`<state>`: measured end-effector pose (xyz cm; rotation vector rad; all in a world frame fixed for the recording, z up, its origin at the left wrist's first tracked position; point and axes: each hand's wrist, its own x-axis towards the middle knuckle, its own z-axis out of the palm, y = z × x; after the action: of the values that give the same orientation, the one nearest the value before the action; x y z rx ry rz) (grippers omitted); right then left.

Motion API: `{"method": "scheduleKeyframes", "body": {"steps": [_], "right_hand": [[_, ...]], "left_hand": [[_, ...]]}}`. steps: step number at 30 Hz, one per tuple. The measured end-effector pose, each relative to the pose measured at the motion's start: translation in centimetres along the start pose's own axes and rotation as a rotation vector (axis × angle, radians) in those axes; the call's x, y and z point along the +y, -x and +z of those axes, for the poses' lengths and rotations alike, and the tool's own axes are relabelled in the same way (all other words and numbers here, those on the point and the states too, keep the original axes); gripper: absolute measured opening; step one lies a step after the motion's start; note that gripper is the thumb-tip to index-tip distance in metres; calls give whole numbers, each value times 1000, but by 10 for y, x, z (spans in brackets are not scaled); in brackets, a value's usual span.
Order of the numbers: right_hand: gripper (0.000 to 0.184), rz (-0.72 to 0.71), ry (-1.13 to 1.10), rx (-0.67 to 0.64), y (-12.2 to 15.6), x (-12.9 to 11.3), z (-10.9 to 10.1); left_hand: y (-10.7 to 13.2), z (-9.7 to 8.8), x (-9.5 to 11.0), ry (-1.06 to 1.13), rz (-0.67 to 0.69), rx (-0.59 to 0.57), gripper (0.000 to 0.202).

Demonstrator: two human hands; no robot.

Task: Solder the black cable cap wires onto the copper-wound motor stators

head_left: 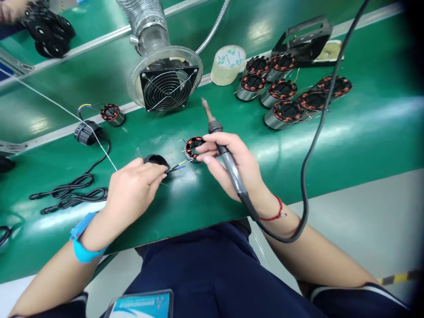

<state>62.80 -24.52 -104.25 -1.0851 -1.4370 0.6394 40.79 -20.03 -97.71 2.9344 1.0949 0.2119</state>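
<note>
Between the thumb and fingers of my left hand (132,190) is a black cable end with thin coloured wires (177,168), yellow and blue among them. A round black cap (155,160) lies behind those fingers, partly hidden. My right hand (236,163) holds a soldering iron (231,170), its tip pointing up and away from me. The fingertips of that hand are at a motor stator (191,148) with copper windings; whether they grip it or only touch it I cannot tell. The wire ends lie close to the stator's near side.
A fume extractor fan (168,90) stands behind the work, with a tape roll (228,65) beside it. Several stators (286,114) stand at the back right. A stator (112,114), a black cap (88,132) and coiled cables (76,190) lie left. The iron's cord (309,172) loops over my right forearm.
</note>
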Motion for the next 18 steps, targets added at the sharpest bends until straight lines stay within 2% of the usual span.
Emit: {"method": "scheduleKeyframes", "body": {"steps": [4, 8, 11, 13, 16, 18], "right_hand": [[36, 69, -188, -9, 3, -15, 20], [36, 81, -236, 1, -1, -26, 32], [36, 131, -271, 15, -3, -25, 36], [36, 204, -331, 33, -2, -21, 38], [37, 327, -470, 46, 0, -13, 42], [40, 372, -565, 44, 0, -10, 45]], "left_hand": [[2, -9, -1, 235, -122, -64, 19], [4, -8, 5, 338, -183, -94, 17], [5, -6, 5, 413, -229, -113, 13], [4, -5, 1, 543, -278, -122, 10], [-1, -5, -6, 884, -389, -49, 18], [-7, -4, -9, 1030, -438, 27, 24]]}}
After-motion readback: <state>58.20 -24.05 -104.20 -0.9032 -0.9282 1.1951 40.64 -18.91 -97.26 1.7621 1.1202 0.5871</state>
